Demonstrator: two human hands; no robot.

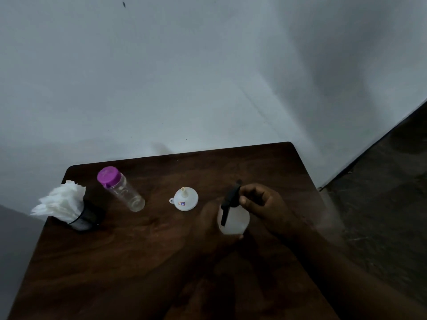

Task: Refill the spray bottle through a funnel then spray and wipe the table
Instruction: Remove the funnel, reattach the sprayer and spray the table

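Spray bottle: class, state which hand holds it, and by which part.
Both hands. The left hand grips the spray bottle round its white body; the right hand holds its black spray head.

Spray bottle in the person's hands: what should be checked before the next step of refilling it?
1. Spray bottle held steady: ok, the left hand grips its body.
2. Black spray head gripped: ok, the right hand pinches it.
3. Spray head removed: not ok, it sits on the bottle.
4. Funnel at hand: ok, it lies spout up on the table beside the bottle.
5. Water bottle opened: not ok, its purple cap is on.
6. Water inside it: cannot tell.
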